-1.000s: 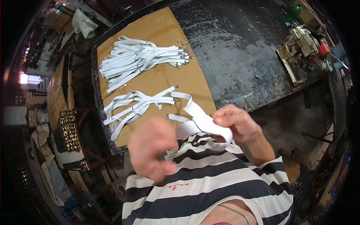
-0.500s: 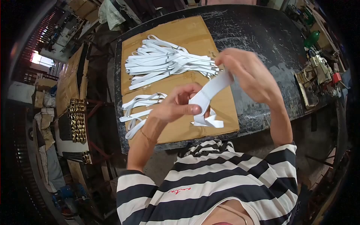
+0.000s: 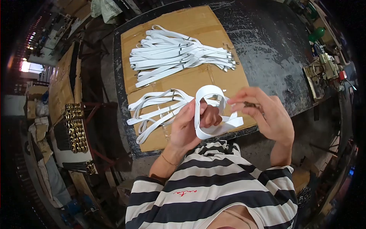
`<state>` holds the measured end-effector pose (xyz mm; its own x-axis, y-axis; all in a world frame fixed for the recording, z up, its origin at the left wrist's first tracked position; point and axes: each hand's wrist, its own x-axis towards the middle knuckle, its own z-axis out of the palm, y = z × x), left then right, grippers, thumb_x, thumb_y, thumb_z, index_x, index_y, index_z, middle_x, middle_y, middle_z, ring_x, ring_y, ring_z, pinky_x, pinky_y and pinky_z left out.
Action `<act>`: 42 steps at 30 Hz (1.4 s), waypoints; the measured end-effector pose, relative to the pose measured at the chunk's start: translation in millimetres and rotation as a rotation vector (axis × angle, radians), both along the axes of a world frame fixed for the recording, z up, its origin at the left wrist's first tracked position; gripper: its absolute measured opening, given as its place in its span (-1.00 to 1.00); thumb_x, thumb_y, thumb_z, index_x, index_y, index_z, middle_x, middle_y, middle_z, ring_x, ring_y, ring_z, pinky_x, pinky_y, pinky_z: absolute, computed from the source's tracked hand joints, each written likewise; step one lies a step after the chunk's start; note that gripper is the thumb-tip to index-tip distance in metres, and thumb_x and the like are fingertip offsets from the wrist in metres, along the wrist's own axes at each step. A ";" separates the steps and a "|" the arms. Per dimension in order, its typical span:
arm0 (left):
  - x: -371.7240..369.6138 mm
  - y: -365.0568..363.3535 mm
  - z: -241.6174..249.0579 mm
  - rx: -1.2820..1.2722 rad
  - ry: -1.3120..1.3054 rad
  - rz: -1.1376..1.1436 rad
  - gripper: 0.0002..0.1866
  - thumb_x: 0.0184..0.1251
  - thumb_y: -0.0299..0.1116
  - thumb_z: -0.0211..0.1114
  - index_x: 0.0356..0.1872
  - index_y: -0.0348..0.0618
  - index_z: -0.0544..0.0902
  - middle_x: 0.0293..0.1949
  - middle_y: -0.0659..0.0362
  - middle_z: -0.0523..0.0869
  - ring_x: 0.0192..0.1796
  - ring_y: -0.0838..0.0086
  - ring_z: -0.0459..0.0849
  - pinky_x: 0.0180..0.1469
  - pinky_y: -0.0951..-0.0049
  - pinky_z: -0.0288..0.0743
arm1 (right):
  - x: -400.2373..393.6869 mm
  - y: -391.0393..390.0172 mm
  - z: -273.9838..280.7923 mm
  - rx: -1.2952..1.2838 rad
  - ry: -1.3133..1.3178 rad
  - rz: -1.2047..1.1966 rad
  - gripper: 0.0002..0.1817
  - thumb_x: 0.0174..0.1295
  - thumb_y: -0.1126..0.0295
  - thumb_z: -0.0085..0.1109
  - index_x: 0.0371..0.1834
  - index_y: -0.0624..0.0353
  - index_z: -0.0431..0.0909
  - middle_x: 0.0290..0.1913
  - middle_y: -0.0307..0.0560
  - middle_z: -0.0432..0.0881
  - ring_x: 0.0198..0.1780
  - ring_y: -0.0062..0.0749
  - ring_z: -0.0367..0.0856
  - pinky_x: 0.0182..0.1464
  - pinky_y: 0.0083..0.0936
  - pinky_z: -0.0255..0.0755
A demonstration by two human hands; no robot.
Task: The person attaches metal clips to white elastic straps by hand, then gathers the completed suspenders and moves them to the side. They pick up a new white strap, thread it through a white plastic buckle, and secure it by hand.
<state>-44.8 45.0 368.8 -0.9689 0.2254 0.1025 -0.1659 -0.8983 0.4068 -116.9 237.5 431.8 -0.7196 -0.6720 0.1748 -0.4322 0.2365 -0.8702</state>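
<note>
White strap (image 3: 207, 110) looped around left hand (image 3: 190, 122), closed on it above counter (image 3: 267, 57) edge; right hand (image 3: 263, 114) at 3 o'clock pinching the end. Risk: loop slipping off if pinch loosens.

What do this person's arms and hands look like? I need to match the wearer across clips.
Both hands are bare, no gloves. The left hand has a thin bracelet at the wrist. The right hand wears nothing visible. Short sleeves of a black-and-white striped T-shirt leave both forearms uncovered.
</note>
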 end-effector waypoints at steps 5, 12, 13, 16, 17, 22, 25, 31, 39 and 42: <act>12.1 -10.1 4.9 -0.157 0.010 0.142 -0.55 0.45 0.09 -0.22 -0.49 0.00 0.35 -0.68 0.34 0.27 -0.44 0.53 0.19 -0.20 0.41 0.17 | 30.1 -19.7 8.5 -0.129 -0.227 -0.034 -0.73 0.18 0.55 0.13 -0.05 0.26 0.41 -0.35 -0.07 0.70 -0.28 -0.35 0.72 -0.22 -0.62 0.51; 30.2 -23.5 10.5 -0.378 0.060 0.206 -0.55 0.43 0.04 -0.08 -0.27 -0.23 0.44 -0.45 0.16 0.47 -0.45 0.53 0.36 -0.34 0.57 0.25 | 47.6 -61.3 4.9 -0.249 0.072 -0.035 -0.86 -0.01 0.65 0.27 -0.35 0.29 0.61 -0.39 -0.08 0.67 -0.33 -0.41 0.68 -0.29 -0.64 0.54; 33.8 -21.9 12.7 -0.409 0.019 0.215 -0.54 0.43 0.04 -0.07 -0.23 -0.24 0.45 -0.43 0.15 0.49 -0.44 0.54 0.38 -0.36 0.59 0.26 | 50.0 -65.2 3.9 -0.294 0.101 -0.055 -0.84 -0.03 0.69 0.25 -0.34 0.31 0.62 -0.38 -0.05 0.66 -0.32 -0.41 0.67 -0.30 -0.63 0.55; 41.0 -15.2 15.0 -0.497 -0.151 0.273 -0.51 0.44 0.03 -0.09 -0.06 -0.28 0.44 -0.32 0.15 0.55 -0.41 0.60 0.47 -0.39 0.62 0.33 | 57.9 -72.4 6.2 -0.300 0.161 -0.130 -0.81 -0.04 0.76 0.20 -0.33 0.35 0.62 -0.34 -0.01 0.64 -0.36 -0.45 0.65 -0.34 -0.63 0.58; 40.8 -11.2 16.6 -0.500 -0.147 0.277 -0.51 0.44 0.03 -0.09 -0.06 -0.28 0.44 -0.32 0.15 0.55 -0.41 0.60 0.47 -0.39 0.62 0.33 | 60.8 -72.8 4.2 -0.333 0.092 -0.189 -0.81 -0.04 0.76 0.20 -0.34 0.35 0.62 -0.35 -0.02 0.63 -0.39 -0.46 0.64 -0.38 -0.64 0.57; 38.4 7.9 13.0 -0.472 -0.139 0.283 -0.53 0.46 0.01 -0.10 -0.09 -0.28 0.46 -0.36 0.18 0.58 -0.44 0.63 0.51 -0.45 0.64 0.37 | 50.2 -56.8 -7.0 -0.389 0.236 -0.165 -0.83 -0.04 0.75 0.20 -0.36 0.35 0.62 -0.35 -0.06 0.62 -0.46 -0.49 0.63 -0.46 -0.65 0.54; 31.3 26.7 13.0 -0.494 -0.116 0.294 -0.53 0.46 0.00 -0.10 -0.12 -0.28 0.48 -0.39 0.17 0.58 -0.46 0.60 0.53 -0.47 0.65 0.37 | 46.4 -42.0 -10.2 -0.392 0.107 -0.160 -0.82 -0.06 0.75 0.20 -0.37 0.33 0.63 -0.36 -0.05 0.62 -0.49 -0.49 0.61 -0.49 -0.64 0.50; 17.9 77.5 4.2 -0.504 -0.129 0.355 -0.57 0.47 -0.05 -0.07 -0.13 -0.29 0.49 -0.36 0.18 0.59 -0.43 0.63 0.54 -0.39 0.63 0.45 | 33.5 8.8 -23.3 -0.353 0.345 -0.198 -0.78 -0.05 0.73 0.18 -0.30 0.30 0.61 -0.36 -0.06 0.60 -0.41 -0.38 0.60 -0.45 -0.57 0.48; -1.5 152.7 3.6 -0.553 -0.169 0.381 -0.61 0.48 -0.11 -0.10 -0.21 -0.25 0.51 -0.35 0.20 0.61 -0.36 0.60 0.58 -0.37 0.60 0.45 | 11.6 75.1 -20.8 -0.317 0.361 -0.283 -0.82 -0.18 0.68 0.22 -0.44 0.29 0.58 -0.45 -0.06 0.59 -0.51 -0.38 0.58 -0.48 -0.59 0.43; -7.9 178.6 11.5 -0.517 -0.229 0.457 -0.62 0.49 -0.12 -0.12 -0.22 -0.25 0.51 -0.33 0.20 0.61 -0.33 0.62 0.56 -0.34 0.60 0.45 | 2.8 92.7 -23.0 -0.321 0.423 -0.234 -0.80 -0.21 0.70 0.21 -0.45 0.26 0.58 -0.46 -0.09 0.58 -0.53 -0.36 0.57 -0.51 -0.57 0.42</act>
<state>-52.7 223.7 380.3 -0.9621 -0.2425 -0.1247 0.0478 -0.6004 0.7983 -114.1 330.1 408.8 -0.6661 -0.3695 0.6480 -0.7257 0.1205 -0.6773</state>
